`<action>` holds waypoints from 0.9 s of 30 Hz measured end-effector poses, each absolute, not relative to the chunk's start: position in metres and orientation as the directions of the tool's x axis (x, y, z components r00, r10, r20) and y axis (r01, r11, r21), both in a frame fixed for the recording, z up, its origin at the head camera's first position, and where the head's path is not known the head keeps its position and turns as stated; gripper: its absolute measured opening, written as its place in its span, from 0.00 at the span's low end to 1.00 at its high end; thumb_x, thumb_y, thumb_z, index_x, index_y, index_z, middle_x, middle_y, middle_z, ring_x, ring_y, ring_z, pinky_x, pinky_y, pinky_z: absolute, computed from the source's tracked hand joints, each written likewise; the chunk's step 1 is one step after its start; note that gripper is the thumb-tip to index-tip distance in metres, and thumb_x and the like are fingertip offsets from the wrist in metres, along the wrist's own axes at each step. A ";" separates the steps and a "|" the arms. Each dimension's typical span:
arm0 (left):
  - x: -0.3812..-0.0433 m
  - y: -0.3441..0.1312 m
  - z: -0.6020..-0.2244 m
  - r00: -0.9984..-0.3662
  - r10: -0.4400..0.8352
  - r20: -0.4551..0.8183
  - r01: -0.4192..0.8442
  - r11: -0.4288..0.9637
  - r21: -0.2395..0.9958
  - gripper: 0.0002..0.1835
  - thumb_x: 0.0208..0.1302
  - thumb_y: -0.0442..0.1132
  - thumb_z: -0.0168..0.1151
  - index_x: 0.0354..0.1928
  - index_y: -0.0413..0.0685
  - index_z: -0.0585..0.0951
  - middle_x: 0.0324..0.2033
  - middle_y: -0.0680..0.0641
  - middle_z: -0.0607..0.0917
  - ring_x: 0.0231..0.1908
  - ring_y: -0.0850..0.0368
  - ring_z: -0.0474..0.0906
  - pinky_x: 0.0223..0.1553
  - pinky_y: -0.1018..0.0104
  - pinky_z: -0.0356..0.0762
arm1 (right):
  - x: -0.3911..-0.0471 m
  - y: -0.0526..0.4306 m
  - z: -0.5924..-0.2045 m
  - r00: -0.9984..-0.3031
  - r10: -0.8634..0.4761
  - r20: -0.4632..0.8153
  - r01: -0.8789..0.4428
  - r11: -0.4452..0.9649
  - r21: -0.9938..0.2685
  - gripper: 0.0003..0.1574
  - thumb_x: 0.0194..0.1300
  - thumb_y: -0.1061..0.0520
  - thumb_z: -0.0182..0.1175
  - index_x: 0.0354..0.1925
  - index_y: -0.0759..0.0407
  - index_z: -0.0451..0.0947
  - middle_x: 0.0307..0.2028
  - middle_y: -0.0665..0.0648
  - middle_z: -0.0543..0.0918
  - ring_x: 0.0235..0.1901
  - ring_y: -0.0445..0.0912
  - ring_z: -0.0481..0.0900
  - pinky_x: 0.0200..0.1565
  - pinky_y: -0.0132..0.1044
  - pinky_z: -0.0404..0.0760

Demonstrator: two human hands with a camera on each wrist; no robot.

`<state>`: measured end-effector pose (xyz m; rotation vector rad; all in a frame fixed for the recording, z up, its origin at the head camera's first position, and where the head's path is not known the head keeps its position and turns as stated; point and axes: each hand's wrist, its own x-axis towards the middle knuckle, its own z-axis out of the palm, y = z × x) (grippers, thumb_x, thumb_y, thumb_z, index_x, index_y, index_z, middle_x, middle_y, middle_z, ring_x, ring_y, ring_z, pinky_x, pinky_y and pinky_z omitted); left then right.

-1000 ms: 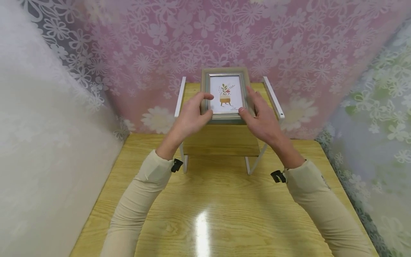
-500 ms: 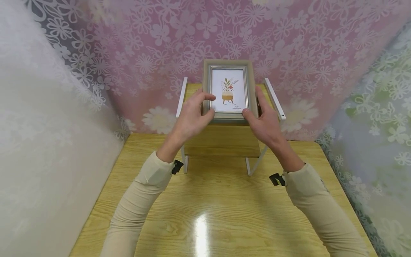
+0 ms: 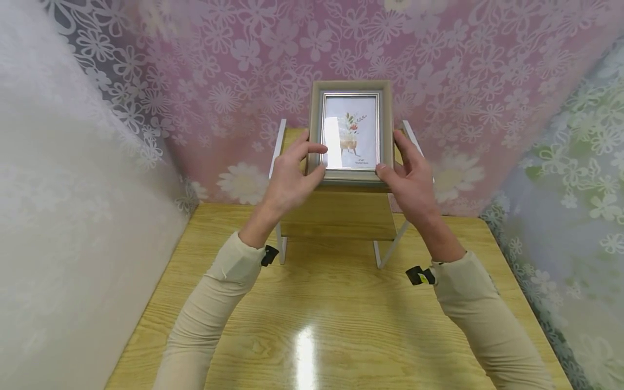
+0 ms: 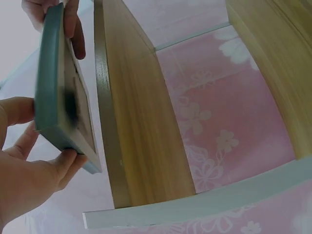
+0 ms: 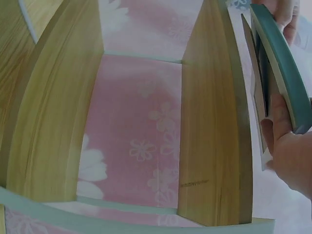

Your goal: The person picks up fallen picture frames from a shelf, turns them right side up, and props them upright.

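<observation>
Tipped further upright than a second ago, the photo frame faces me more. Below both grips I see the desk, then the small shelf; above it, left grip and right grip are clamped on the photo frame's lower sides, the printed plant between them.

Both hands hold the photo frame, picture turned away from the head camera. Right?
One error: the picture faces the head camera, as the head view shows. The left hand and right hand do hold the photo frame.
</observation>
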<state>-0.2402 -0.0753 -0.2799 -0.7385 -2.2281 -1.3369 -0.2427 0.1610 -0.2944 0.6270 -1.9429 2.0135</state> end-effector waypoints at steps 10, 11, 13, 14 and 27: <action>-0.231 -0.077 -0.274 -0.767 0.234 0.598 0.640 0.200 0.742 0.21 0.57 0.24 0.61 0.54 0.31 0.74 0.68 0.37 0.61 0.69 0.48 0.57 0.60 0.54 0.69 | -0.240 0.158 -0.293 -0.888 -0.026 0.459 -0.426 -0.326 -0.844 0.43 0.59 0.81 0.45 0.70 0.64 0.50 0.67 0.62 0.56 0.67 0.53 0.59 0.53 0.31 0.75; -0.228 -0.076 -0.271 -0.764 0.236 0.601 0.642 0.179 0.746 0.21 0.57 0.24 0.61 0.54 0.30 0.73 0.68 0.37 0.61 0.68 0.48 0.58 0.58 0.53 0.71 | -0.239 0.158 -0.294 -0.885 -0.015 0.466 -0.432 -0.345 -0.833 0.43 0.59 0.82 0.44 0.70 0.64 0.50 0.67 0.62 0.56 0.66 0.54 0.59 0.53 0.32 0.75; -0.222 -0.076 -0.265 -0.763 0.234 0.602 0.639 0.135 0.758 0.22 0.57 0.23 0.61 0.55 0.30 0.72 0.68 0.37 0.62 0.67 0.49 0.60 0.55 0.52 0.74 | -0.237 0.157 -0.294 -0.877 0.002 0.481 -0.446 -0.380 -0.811 0.43 0.59 0.83 0.43 0.70 0.64 0.51 0.67 0.62 0.57 0.65 0.55 0.60 0.53 0.34 0.75; -0.220 -0.077 -0.262 -0.760 0.233 0.607 0.642 0.123 0.757 0.22 0.56 0.23 0.61 0.55 0.29 0.72 0.68 0.37 0.62 0.66 0.50 0.61 0.53 0.52 0.75 | -0.237 0.157 -0.294 -0.872 0.010 0.489 -0.453 -0.391 -0.801 0.43 0.59 0.83 0.43 0.70 0.64 0.51 0.67 0.63 0.57 0.65 0.56 0.61 0.53 0.35 0.75; -0.224 -0.077 -0.266 -0.813 0.236 0.531 0.552 0.026 0.833 0.32 0.58 0.26 0.60 0.65 0.34 0.61 0.65 0.39 0.63 0.56 0.43 0.71 0.51 0.54 0.76 | -0.236 0.151 -0.299 -0.837 0.083 0.541 -0.510 -0.477 -0.716 0.40 0.60 0.84 0.40 0.69 0.67 0.52 0.65 0.64 0.59 0.61 0.55 0.66 0.52 0.37 0.77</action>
